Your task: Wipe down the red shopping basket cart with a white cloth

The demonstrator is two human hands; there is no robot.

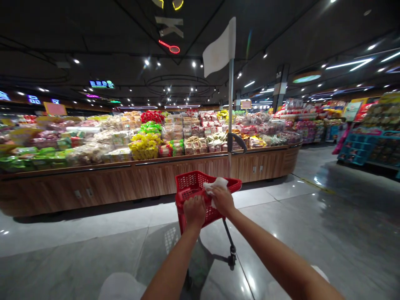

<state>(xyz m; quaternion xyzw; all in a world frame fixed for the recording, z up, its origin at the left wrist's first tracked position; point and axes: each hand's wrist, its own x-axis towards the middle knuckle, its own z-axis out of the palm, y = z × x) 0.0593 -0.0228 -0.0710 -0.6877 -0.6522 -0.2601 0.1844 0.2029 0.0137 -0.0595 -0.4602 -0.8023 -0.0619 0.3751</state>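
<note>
A small red shopping cart (191, 185) stands on the shiny tiled floor in front of me. My left hand (194, 210) is closed around the cart's near rim. My right hand (222, 200) rests on the rim beside it, fingers closed on a crumpled white cloth (215, 185). A metal pole (230, 112) rises from the cart's right side and carries a white flag (220, 50) and a black handle loop (236, 143). The cart basket looks empty inside.
A long wooden display counter (131, 177) piled with packaged foods runs across the view behind the cart. Shelves of goods and blue crates (359, 148) stand at the right. Open floor stretches to the right and toward me.
</note>
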